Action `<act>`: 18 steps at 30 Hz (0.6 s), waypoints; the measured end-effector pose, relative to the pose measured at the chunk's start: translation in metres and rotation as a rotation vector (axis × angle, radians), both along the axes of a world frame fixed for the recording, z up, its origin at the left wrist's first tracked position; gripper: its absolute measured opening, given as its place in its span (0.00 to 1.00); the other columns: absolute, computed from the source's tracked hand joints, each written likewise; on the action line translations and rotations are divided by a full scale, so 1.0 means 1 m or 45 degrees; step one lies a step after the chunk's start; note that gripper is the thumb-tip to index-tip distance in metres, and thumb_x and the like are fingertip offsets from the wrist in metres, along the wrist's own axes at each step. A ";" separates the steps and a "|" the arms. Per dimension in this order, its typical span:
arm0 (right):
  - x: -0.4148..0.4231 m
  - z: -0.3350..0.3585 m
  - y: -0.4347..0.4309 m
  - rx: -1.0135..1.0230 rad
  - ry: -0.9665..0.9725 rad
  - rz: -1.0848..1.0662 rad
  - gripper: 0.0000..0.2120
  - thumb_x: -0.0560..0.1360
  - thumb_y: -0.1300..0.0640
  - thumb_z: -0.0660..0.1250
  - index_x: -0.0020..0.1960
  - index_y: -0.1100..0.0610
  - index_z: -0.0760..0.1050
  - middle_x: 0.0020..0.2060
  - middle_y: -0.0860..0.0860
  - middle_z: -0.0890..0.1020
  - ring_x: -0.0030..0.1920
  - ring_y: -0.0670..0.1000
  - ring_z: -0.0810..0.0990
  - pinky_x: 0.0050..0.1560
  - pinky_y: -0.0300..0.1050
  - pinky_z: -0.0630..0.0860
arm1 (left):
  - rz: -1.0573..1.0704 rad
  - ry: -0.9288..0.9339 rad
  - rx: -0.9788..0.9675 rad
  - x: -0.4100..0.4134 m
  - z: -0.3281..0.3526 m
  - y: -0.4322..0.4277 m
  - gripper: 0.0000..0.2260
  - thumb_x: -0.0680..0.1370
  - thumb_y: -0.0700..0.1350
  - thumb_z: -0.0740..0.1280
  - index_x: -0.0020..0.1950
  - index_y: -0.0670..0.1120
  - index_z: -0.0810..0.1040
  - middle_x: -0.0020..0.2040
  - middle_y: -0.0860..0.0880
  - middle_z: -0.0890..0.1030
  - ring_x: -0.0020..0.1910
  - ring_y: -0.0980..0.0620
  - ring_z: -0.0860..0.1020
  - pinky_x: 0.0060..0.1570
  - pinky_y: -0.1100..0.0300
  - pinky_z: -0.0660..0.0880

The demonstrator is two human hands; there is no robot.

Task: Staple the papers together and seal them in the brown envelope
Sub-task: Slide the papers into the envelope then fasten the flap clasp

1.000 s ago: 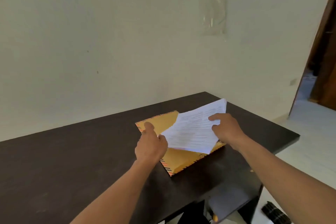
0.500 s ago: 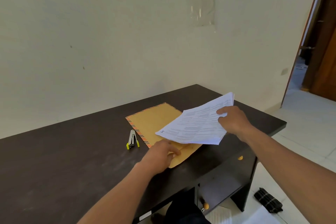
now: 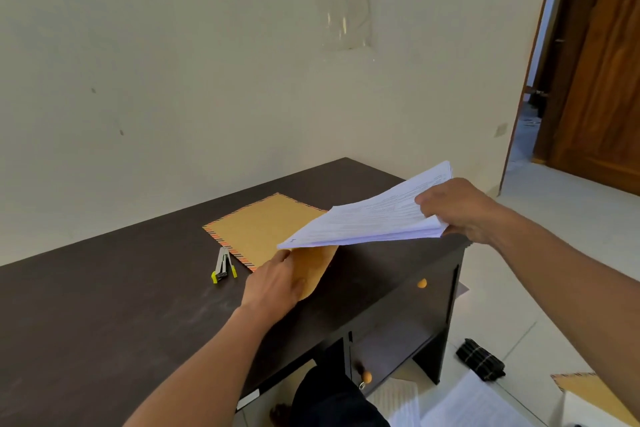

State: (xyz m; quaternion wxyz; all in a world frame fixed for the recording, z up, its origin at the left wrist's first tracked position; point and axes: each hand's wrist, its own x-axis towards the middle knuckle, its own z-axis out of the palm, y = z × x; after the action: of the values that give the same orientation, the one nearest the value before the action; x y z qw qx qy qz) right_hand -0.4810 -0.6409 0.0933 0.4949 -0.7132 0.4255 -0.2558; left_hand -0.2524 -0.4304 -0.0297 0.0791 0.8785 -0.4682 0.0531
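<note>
I am pinching the white printed papers [image 3: 363,222] at their right edge with my right hand [image 3: 460,208], holding them tilted just above the brown, stripe-edged envelope [image 3: 263,229], while my left hand [image 3: 273,284] is gripping its curled near flap, the papers hiding its right part, their print unreadable.

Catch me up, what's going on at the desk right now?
The right hand holds the papers raised above the dark desk. The left hand holds the flap of the brown envelope lying on the desk. The papers are not yet inside. A stapler lies beside the envelope.
</note>
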 end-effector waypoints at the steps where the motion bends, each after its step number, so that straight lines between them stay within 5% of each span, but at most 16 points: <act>1: -0.008 0.004 -0.006 0.023 0.006 0.022 0.13 0.74 0.67 0.68 0.58 0.66 0.79 0.57 0.63 0.78 0.48 0.55 0.78 0.33 0.44 0.79 | 0.023 0.003 -0.010 -0.002 0.001 -0.001 0.24 0.79 0.54 0.63 0.73 0.47 0.67 0.70 0.50 0.70 0.58 0.44 0.78 0.50 0.49 0.78; 4: -0.028 0.012 -0.024 0.119 0.028 0.107 0.12 0.73 0.65 0.72 0.57 0.64 0.81 0.57 0.56 0.81 0.53 0.57 0.80 0.50 0.52 0.80 | 0.065 0.048 -0.090 -0.009 0.005 -0.003 0.27 0.79 0.54 0.65 0.75 0.49 0.63 0.69 0.50 0.73 0.60 0.45 0.77 0.52 0.52 0.75; 9: -0.047 0.009 -0.042 0.289 0.082 0.190 0.15 0.68 0.64 0.78 0.54 0.64 0.84 0.57 0.57 0.83 0.57 0.61 0.81 0.44 0.47 0.80 | -0.046 0.070 -0.111 -0.006 0.009 -0.006 0.31 0.75 0.55 0.68 0.76 0.53 0.60 0.70 0.48 0.71 0.61 0.43 0.77 0.51 0.49 0.78; 13: -0.052 0.001 -0.041 0.374 0.064 0.184 0.14 0.68 0.67 0.77 0.54 0.65 0.83 0.55 0.60 0.84 0.54 0.62 0.82 0.55 0.52 0.77 | -0.006 0.082 -0.144 -0.004 0.007 -0.002 0.35 0.75 0.60 0.68 0.78 0.50 0.60 0.75 0.50 0.67 0.65 0.46 0.74 0.57 0.52 0.77; 18: -0.047 -0.004 -0.033 0.343 -0.140 0.036 0.13 0.73 0.68 0.72 0.57 0.66 0.79 0.50 0.61 0.84 0.42 0.56 0.82 0.29 0.42 0.79 | -0.105 0.130 -0.139 -0.002 0.006 0.002 0.38 0.74 0.60 0.70 0.79 0.50 0.58 0.75 0.50 0.66 0.68 0.47 0.72 0.61 0.51 0.75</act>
State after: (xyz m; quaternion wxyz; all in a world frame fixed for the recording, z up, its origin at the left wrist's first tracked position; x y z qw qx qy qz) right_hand -0.5278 -0.6734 0.0888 0.6123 -0.6310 0.4182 -0.2280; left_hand -0.2543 -0.4288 -0.0240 0.1527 0.8544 -0.4957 0.0303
